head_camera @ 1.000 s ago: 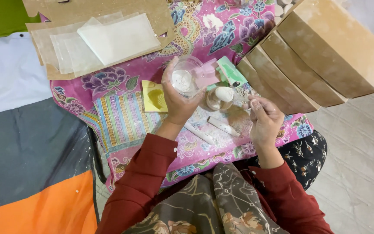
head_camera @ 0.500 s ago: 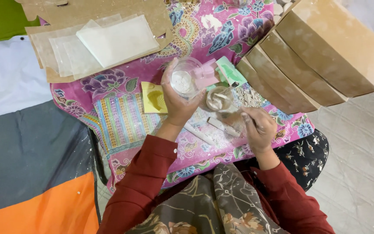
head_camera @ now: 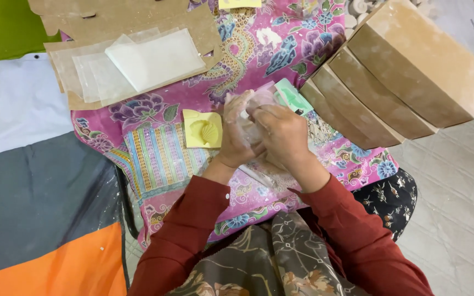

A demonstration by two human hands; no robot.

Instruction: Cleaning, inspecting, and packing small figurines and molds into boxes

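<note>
Pink flowered cloth (head_camera: pixel 248 49) covers the low table where I'm working. Between my palms sits a small clear pouch (head_camera: pixel 256 104), mostly hidden; my left hand (head_camera: pixel 236 129) cups it from the side and my right hand (head_camera: pixel 283 131) closes over it from the front, both gripping. Just left lies a yellow shell mould (head_camera: pixel 203 129); a green mould (head_camera: pixel 293 98) peeks beyond, beside stacked cardboard boxes (head_camera: pixel 407 71).
</note>
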